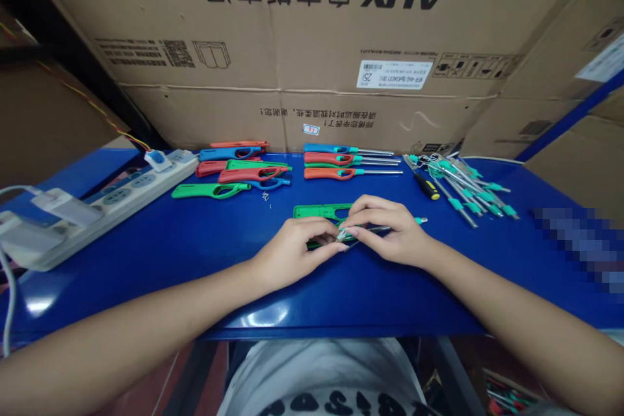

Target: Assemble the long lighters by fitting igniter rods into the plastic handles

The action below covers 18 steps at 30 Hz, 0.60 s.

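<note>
My left hand [303, 248] and my right hand [390, 229] meet at the middle of the blue table. Their fingertips are closed round a small whitish part [342, 234], pinched from both sides; its exact kind is too small to make out. Just behind the fingers lies a green lighter handle shell [316, 210], open side up, its right end partly covered by my right hand. More green plastic shows under the fingers. A thin metal tube with a teal piece [420, 221] sticks out to the right from behind my right hand.
Loose lighter handles [209, 191] lie at the back left. Several assembled lighters [336, 173] lie at the back centre. A screwdriver [427, 187] and a pile of metal tubes [470, 192] sit to the right. A power strip [121, 198] runs along the left; a cardboard wall [292, 65] stands behind.
</note>
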Available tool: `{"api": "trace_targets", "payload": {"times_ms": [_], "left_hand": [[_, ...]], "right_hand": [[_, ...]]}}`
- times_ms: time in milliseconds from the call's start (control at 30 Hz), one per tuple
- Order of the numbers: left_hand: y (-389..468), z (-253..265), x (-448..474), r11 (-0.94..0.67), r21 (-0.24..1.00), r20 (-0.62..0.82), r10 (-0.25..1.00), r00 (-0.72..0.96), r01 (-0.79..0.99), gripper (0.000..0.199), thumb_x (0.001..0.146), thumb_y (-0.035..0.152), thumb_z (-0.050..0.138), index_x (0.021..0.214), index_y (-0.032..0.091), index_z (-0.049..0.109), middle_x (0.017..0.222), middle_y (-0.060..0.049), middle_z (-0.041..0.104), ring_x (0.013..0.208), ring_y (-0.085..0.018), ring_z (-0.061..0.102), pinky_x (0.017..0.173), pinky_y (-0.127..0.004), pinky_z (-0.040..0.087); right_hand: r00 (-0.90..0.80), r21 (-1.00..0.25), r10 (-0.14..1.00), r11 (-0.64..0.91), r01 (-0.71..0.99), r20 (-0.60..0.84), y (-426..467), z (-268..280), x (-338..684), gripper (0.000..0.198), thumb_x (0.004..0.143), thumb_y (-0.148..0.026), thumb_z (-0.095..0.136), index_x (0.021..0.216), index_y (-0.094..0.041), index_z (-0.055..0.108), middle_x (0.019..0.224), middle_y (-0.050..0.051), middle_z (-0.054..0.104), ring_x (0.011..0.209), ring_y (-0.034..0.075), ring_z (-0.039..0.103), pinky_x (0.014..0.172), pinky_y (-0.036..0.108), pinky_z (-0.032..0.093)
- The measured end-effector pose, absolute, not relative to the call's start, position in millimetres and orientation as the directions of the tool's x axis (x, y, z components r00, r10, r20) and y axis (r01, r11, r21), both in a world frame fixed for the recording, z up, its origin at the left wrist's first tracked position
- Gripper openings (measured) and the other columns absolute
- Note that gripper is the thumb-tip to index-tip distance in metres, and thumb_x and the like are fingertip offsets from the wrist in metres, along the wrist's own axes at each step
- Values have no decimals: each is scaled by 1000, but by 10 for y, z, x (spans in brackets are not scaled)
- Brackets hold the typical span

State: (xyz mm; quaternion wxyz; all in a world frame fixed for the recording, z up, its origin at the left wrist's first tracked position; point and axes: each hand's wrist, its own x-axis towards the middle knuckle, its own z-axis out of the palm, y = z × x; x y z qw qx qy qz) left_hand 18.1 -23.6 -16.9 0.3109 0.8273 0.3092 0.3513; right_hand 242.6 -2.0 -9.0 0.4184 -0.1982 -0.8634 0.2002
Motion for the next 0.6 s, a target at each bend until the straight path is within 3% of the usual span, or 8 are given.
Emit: {"api": "trace_targets", "payload": {"times_ms": [167, 333, 500, 600], "left_hand": [[-242, -166, 192, -575, 766, 358, 753, 552, 288, 10, 91, 25, 71, 94, 15, 73, 86, -2, 73, 78, -13, 67, 75, -21, 51], [-196, -199, 195, -351, 905, 224, 874, 430, 242, 19, 87, 34, 72, 88, 15, 71, 80, -2, 72, 68, -12, 63, 65, -23, 50], [-120, -202, 178, -185, 962, 102, 924, 368, 199, 30, 81, 43, 75, 82, 15, 68, 72, -1, 67, 62, -11, 57, 59, -22, 45], [-103, -175, 171, -152, 969, 71, 926, 371, 193, 34, 79, 48, 76, 79, 15, 67, 68, 1, 63, 58, -10, 54, 55, -21, 43]], "right_hand": [[-569, -540, 527, 825, 165, 631, -17, -99, 2415, 13, 93, -13, 64, 100, -15, 74, 90, 7, 68, 81, 13, 65, 74, 26, 53], [-476, -598, 637, 760, 255, 606, 21, -98, 2440, 11, 95, -17, 61, 99, -15, 71, 88, 6, 67, 75, 13, 60, 65, 25, 48], [-686, -631, 612, 723, 282, 394, 56, -107, 2553, 14, 88, -22, 70, 100, -15, 71, 96, 5, 63, 58, 5, 45, 54, 21, 42], [-762, -654, 585, 697, 296, 278, 69, -112, 2589, 16, 86, -26, 74, 100, -17, 74, 104, 5, 64, 57, 4, 45, 54, 20, 43]]}}
